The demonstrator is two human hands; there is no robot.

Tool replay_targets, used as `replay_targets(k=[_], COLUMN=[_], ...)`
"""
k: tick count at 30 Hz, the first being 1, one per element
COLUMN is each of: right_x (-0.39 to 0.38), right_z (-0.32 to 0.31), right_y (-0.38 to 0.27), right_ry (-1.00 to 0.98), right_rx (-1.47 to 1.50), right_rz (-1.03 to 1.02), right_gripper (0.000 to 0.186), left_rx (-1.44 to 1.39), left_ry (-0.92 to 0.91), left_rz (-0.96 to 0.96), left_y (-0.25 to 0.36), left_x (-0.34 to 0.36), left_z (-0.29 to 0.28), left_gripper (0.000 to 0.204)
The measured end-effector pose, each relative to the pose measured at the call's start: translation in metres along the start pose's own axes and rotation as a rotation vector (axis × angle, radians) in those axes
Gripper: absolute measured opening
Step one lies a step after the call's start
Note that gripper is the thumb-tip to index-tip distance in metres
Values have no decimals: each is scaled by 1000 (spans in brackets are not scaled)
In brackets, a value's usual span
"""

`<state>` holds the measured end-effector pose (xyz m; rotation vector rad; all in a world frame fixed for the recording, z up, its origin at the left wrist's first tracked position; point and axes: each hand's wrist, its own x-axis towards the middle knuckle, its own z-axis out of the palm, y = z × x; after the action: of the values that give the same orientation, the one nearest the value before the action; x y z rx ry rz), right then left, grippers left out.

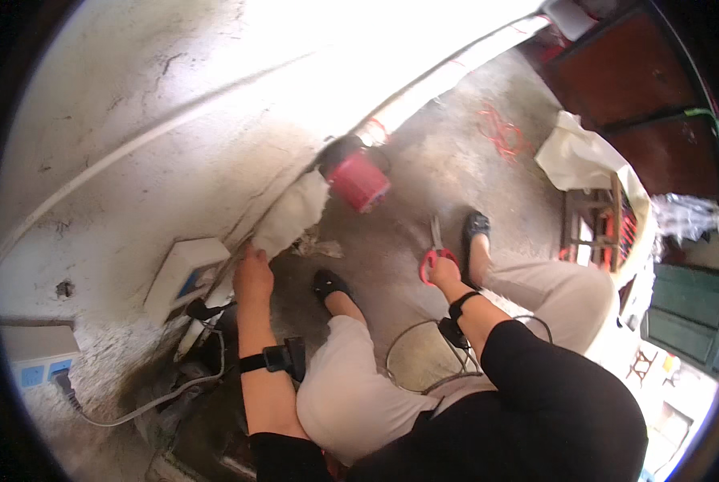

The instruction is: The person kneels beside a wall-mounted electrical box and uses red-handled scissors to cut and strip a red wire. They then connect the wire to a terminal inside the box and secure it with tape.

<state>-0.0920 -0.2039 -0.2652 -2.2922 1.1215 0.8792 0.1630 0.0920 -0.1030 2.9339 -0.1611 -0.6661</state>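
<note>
Head view: we are gripping red-handled metal scissors [436,233] in our right hand [444,271], blades pointing ahead of that grip, while our left hand [253,277] is pinching ragged, off-white soft material [295,213] extending ahead, a blurred red boxy object [359,181] lying just beyond.

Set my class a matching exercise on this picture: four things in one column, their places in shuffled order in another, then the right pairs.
Things
1. Red-handled scissors
2. Dark plug
3. Red-orange string
4. White piece of material

Places
A. In a tangle on the floor, toward the upper right
B. At the left hand, close to the wall
C. In the right hand, blades pointing away from the person
D. In a socket box at the lower left

Right pairs: 1-C, 2-D, 3-A, 4-B
</note>
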Motion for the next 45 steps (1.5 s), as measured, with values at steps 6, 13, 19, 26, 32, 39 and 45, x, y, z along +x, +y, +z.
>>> replay_targets(k=[6,13,19,26,32,39,45], right_x=[10,14,-7,-89,-188,-165,-144], right_z=[13,10,-5,-125,-266,-284,-268], right_y=[-3,2,-3,-35,-149,-286,-315], right_ry=[164,23,67,-582,149,310,325], right_rx=[130,9,136,675,-2,-680,-880], right_rz=[296,221,-16,-133,-1173,-1106,-1162], right_gripper=[44,49,64,47,31,25,21], left_rx=[16,36,-8,-127,-93,-133,-138], left_ry=[49,0,116,72,110,115,164], left_rz=[-93,-172,-25,-61,-70,-96,-54], left_y=[1,11,5,0,6,3,3], left_x=[1,-3,-7,0,-7,-2,-4], left_z=[-1,-8,-3,2,-8,-2,1], left_gripper=[43,35,32,40,43,46,43])
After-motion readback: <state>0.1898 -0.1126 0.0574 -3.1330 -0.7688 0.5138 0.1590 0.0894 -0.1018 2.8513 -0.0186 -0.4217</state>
